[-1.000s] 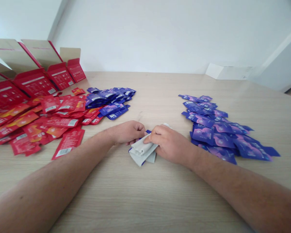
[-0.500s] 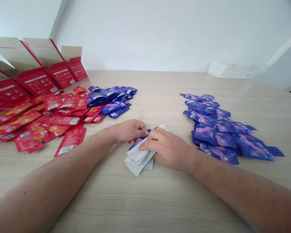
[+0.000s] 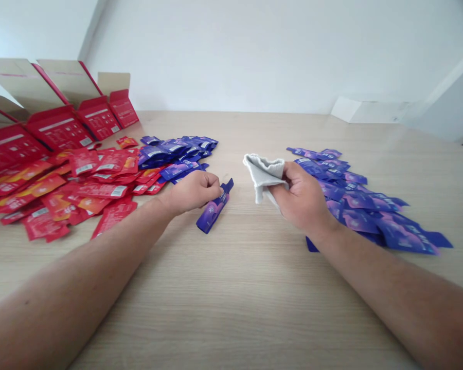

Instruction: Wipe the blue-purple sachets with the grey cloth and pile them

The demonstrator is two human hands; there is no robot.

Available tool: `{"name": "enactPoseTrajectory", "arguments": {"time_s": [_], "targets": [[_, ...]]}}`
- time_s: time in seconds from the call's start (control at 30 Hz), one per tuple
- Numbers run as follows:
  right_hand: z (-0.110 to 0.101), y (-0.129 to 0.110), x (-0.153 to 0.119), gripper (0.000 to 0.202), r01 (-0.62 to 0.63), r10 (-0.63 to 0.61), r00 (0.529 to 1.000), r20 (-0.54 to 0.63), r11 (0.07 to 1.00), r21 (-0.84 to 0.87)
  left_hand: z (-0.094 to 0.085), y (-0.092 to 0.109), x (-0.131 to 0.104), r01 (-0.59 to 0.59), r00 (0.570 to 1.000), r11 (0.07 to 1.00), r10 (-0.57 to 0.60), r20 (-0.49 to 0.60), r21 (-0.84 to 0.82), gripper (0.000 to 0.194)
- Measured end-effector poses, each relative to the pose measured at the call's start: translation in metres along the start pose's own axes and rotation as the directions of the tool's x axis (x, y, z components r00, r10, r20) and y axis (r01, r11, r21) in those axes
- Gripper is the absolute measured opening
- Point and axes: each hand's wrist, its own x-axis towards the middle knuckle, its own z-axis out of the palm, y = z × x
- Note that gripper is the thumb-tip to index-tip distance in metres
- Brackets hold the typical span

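Between the fingertips of my left hand (image 3: 195,191) is a purple sachet (image 3: 212,211), pinched near its upper end and slanting down toward me over the table. My right hand (image 3: 304,192) is closed around a folded light grey cloth (image 3: 268,173), whose layered edges stick out to the left. The cloth and the sachet are apart. Right behind my right hand lies a spread of purple sachets (image 3: 357,218), partly covered by the hand and wrist. Beyond my left hand is another purple pile (image 3: 177,151).
Many red and orange sachets (image 3: 88,190) are heaped at the left. Behind them stand several open red cartons (image 3: 61,126) with raised flaps. A white box (image 3: 370,110) sits at the back right against the wall, on the wooden table (image 3: 231,308).
My right hand has lifted the cloth off the sachet and moved up and right with it. My left hand has shifted slightly left and away from me, still pinching the sachet, which is now uncovered.
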Motion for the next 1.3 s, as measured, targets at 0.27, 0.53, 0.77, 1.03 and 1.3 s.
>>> {"name": "enactPoseTrajectory", "arguments": {"time_s": [0.27,0.53,0.77,1.03,1.3], "targets": [[0.003,0.002,-0.001,0.016,0.044,-0.043,0.999,0.013,0.999,-0.017,0.026,0.028,-0.01,-0.182,0.979,0.923,0.139,0.149,0.34,0.023],[0.002,0.003,-0.001,0.016,0.045,-0.045,0.999,0.022,0.999,-0.008,0.014,0.026,-0.006,0.038,0.999,0.83,-0.052,0.009,0.556,0.055],[0.005,0.003,-0.001,0.017,0.073,-0.072,0.997,0.04,0.997,-0.018,0.016,0.023,-0.013,0.075,0.964,0.748,-0.224,0.144,0.66,0.09],[0.006,0.002,-0.005,0.016,0.116,-0.116,0.991,0.07,0.993,-0.005,0.017,0.018,-0.005,0.088,0.954,0.881,-0.209,0.215,0.465,0.054],[0.006,0.003,-0.004,0.019,0.159,-0.161,0.978,0.132,0.987,0.024,0.007,0.003,-0.004,0.213,0.866,0.976,-0.211,0.454,0.048,0.022]]}}
